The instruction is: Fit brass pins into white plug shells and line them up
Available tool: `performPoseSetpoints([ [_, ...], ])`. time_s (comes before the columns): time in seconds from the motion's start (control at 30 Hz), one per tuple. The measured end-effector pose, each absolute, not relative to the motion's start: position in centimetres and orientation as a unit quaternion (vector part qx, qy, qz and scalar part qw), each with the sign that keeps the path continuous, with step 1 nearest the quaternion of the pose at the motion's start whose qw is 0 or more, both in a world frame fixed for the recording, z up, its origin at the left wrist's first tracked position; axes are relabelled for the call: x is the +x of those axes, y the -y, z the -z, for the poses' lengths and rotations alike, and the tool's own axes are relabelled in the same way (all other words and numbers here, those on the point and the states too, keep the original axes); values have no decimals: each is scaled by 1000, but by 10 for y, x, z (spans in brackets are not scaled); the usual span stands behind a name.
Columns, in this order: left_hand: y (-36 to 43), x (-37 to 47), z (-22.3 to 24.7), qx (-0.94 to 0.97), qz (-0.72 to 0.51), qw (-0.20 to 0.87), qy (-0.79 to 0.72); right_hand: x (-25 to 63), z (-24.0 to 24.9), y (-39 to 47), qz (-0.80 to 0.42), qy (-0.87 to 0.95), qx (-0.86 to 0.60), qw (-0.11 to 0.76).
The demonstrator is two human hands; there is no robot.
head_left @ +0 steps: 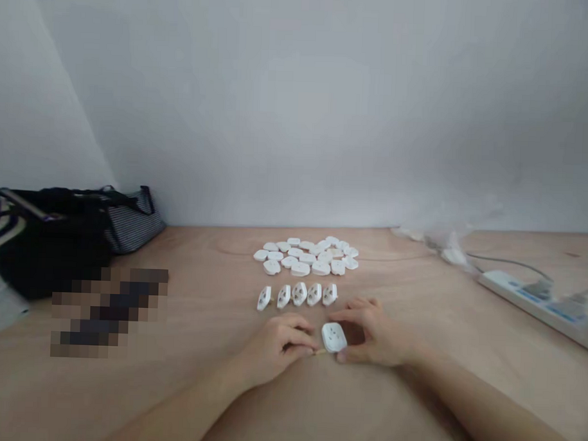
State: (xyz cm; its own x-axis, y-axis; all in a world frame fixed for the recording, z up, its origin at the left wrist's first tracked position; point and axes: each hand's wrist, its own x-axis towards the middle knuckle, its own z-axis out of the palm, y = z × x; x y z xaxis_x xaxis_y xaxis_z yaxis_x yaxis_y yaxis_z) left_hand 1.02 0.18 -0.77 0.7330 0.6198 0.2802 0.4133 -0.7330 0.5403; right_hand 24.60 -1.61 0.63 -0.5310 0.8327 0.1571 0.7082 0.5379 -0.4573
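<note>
We do best with the white plug piece (333,338) by steadying it at its edges, keeping our fingertips off the holed face, and bringing the small brass-coloured part (320,351) in straight rather than prying it sideways. Our right hand (374,332) is partly open around the piece, thumb at its lower right corner and forefinger near its top edge; we cannot tell how firmly it grips. Our left hand (275,348) is nearly closed, thumb and forefinger seemingly pinching the brass-coloured part. Whether that part is joined to the piece we cannot tell. The piece is between our hands, low over the wooden table (172,383), nearer us than the row of five white plugs (299,294) and the cluster of white pieces (300,269). Its holed face points up and towards us, a little askew. The face is almost square with rounded corners, so we see no clear long axis; the brass-coloured part runs roughly left to right, rising slightly rightward.
</note>
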Motion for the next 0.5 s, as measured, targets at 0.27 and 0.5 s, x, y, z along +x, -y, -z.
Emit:
performPoseSetpoints([
  [0.27,2,12,2,899,-270,179,-295,242,-2,17,-180,838,-462,227],
  [0.5,6,12,-8,839,-355,243,-332,227,-3,26,-168,825,-462,279],
])
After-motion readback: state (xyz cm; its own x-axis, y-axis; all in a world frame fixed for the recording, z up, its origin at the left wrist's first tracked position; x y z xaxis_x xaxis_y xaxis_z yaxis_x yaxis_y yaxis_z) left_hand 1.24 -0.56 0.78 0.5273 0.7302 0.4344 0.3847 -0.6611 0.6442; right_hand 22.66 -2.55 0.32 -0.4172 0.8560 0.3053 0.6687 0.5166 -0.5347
